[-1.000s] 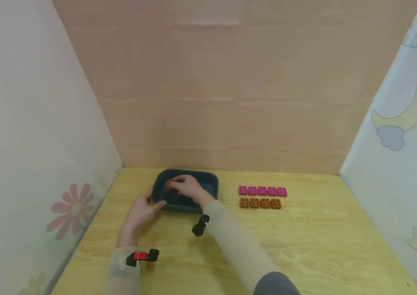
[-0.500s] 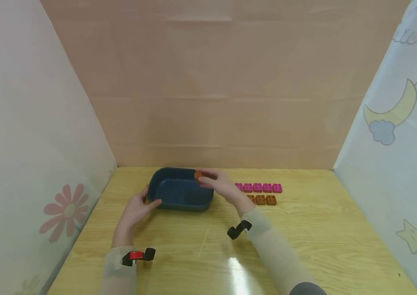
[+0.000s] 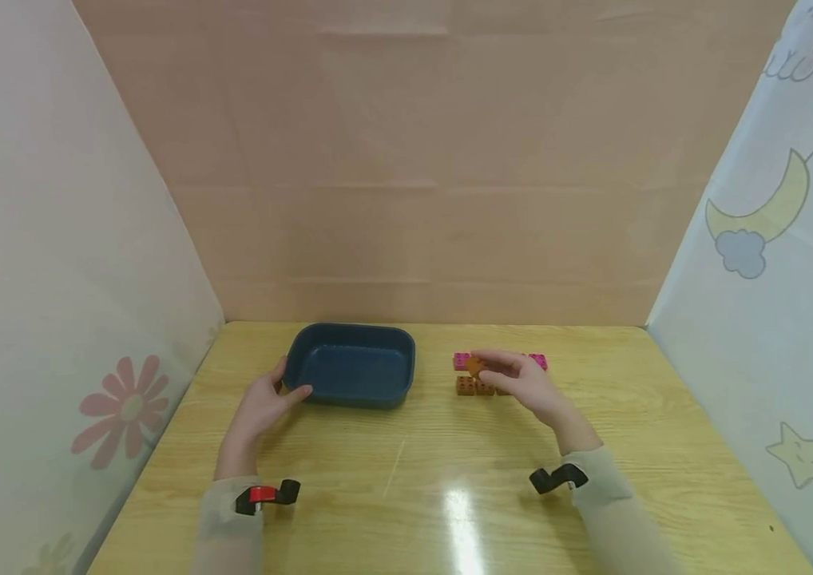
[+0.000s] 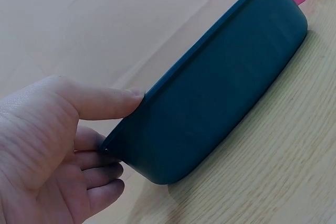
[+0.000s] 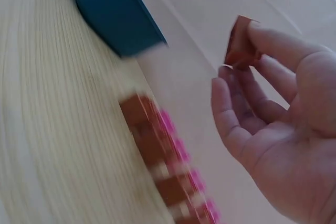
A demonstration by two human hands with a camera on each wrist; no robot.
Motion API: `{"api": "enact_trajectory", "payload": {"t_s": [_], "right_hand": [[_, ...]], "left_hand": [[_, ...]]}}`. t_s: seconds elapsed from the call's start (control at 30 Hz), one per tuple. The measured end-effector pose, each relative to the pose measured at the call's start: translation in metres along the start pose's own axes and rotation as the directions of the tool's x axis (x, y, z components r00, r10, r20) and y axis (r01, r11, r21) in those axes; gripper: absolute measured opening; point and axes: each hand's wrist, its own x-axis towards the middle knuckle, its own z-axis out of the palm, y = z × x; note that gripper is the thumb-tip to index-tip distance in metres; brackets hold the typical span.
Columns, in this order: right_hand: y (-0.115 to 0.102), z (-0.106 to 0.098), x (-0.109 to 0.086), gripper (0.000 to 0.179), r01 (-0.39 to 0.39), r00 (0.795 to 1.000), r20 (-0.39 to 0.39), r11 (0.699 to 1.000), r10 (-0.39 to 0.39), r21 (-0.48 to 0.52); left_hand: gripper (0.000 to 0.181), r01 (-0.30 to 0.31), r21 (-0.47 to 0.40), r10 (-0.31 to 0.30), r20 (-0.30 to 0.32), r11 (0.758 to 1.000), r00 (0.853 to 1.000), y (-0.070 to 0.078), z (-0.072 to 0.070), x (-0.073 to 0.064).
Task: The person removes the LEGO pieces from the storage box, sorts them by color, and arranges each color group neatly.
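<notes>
A dark blue rectangular bin stands at the left of the table, its inside bare in the head view. My left hand grips its left front corner, thumb on the rim and fingers at the outer side. Between thumb and fingers, my right hand pinches an orange-brown toy brick above the table. Below it lies a row of orange-brown bricks. Behind that runs a row of pink bricks. The right hand hides part of both rows in the head view.
The wooden table ends at a plain tan backdrop. White printed cloth rises on the left, with another patterned cloth on the right. Each wrist wears a black camera mount.
My right hand has lifted the orange-brown brick out of the bin and carried it right, over the brick rows. The left hand stays at the bin's corner. The head view has shifted slightly.
</notes>
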Motion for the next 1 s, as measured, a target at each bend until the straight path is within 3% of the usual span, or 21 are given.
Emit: {"api": "enact_trajectory", "payload": {"t_s": [0.23, 0.43, 0.6, 0.77, 1.0], "right_hand": [[0.02, -0.044, -0.041, 0.054, -0.069, 0.994, -0.088, 0.989, 0.058, -0.132], [0.036, -0.071, -0.065, 0.052, -0.161, 0.976, -0.189, 0.933, 0.104, -0.32], [0.05, -0.078, -0.068, 0.048, -0.189, 0.97, -0.217, 0.893, 0.106, -0.408], [0.058, -0.077, -0.063, 0.048, -0.209, 0.963, -0.239, 0.898, 0.121, -0.387], [0.06, -0.069, -0.054, 0.046, -0.198, 0.964, -0.246, 0.882, 0.097, -0.428]], "left_hand": [[0.094, 0.013, -0.034, -0.012, 0.015, 0.999, 1.0, -0.001, 0.0, -0.001], [0.094, 0.008, -0.022, -0.008, 0.019, 1.0, 1.0, 0.0, -0.001, -0.001], [0.094, 0.011, -0.016, -0.01, 0.023, 1.0, 1.0, 0.001, -0.001, -0.001], [0.093, 0.008, -0.015, -0.008, 0.024, 1.0, 1.0, 0.001, -0.001, 0.0], [0.094, 0.013, 0.006, -0.014, 0.017, 1.0, 1.0, -0.002, -0.003, -0.001]]}}
